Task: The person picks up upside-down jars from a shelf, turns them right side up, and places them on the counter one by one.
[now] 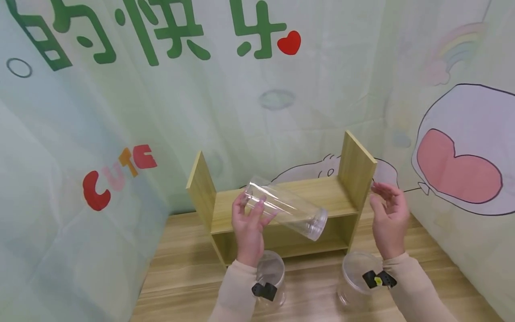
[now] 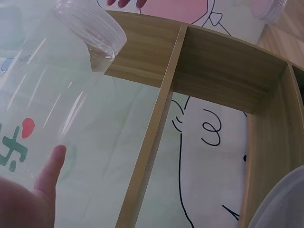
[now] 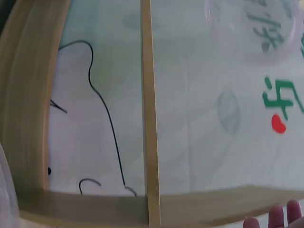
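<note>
A tall clear plastic jar point(image 1: 289, 208) is tilted above the small wooden shelf point(image 1: 322, 191), its ridged end lower and toward the right. My left hand point(image 1: 248, 229) grips it near the upper left end, thumb across the near side. The left wrist view shows that thumb against the clear wall of the jar point(image 2: 71, 102). Beside the shelf's right upright, my right hand point(image 1: 389, 221) is raised with fingers loosely bent and nothing in them. Only its fingertips point(image 3: 276, 217) appear at the lower right of the right wrist view.
Two more clear round jars stand on the wooden table point(image 1: 173, 268) before the shelf: one point(image 1: 276, 267) by my left wrist, another point(image 1: 354, 270) by my right. Uprights rise at both shelf ends. Printed cloth walls point(image 1: 225, 112) enclose the back and sides.
</note>
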Available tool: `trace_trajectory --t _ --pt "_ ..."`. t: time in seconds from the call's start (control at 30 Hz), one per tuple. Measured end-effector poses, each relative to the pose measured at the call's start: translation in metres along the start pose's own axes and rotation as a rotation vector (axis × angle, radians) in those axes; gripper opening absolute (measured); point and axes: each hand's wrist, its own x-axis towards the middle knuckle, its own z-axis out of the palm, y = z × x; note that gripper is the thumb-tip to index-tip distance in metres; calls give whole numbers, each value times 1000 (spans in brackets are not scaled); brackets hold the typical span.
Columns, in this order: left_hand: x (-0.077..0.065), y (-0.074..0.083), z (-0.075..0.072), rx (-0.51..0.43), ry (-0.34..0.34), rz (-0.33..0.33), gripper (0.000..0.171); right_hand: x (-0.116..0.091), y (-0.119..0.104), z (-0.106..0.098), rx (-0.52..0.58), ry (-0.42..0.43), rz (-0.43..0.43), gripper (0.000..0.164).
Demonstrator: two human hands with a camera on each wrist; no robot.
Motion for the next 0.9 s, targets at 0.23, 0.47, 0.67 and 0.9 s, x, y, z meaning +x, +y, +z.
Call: trace_trajectory --t 0.23,0.47,0.67,0.9 --pt "-10 2 0 -19 7 7 59 -41 -19 19 66 -396 71 35" --pt "-17 -2 0 -30 43 -2 52 -60 -17 28 101 -540 211 45" --pt "-24 -7 1 -26 62 -20 53 -66 -13 29 168 -574 237 56" --pt "-26 -8 1 -43 38 -42 51 -64 -13 28 191 -557 221 58"
